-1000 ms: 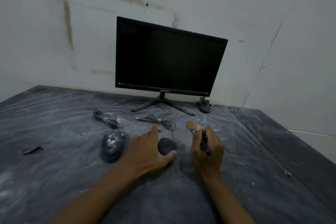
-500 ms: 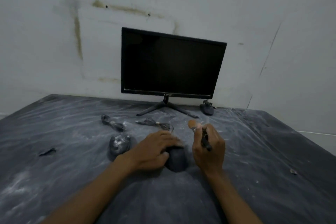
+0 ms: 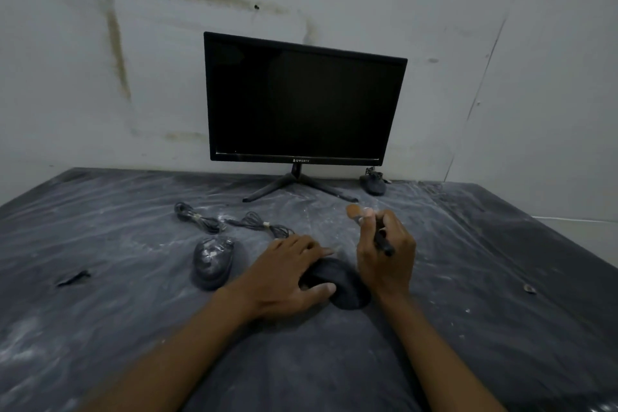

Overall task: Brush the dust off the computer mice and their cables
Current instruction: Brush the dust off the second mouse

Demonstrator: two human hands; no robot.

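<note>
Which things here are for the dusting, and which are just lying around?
For the dusting:
- brush
- held mouse
- dusty mouse
- far mouse
- two cable bundles

Just lying around:
- monitor
- dark scrap

a black monitor [image 3: 302, 100] stands on its splayed stand [image 3: 296, 186] against the stained white wall [image 3: 100, 60]; a dusty dark sheet [image 3: 100, 328] covers the table

Left hand [image 3: 287, 274] is draped palm-down over a mouse [image 3: 337, 283], thumb tucked on its near side. Right hand [image 3: 384, 254] is raised just beside it, fingers curled round a brush [image 3: 371, 227].
</note>
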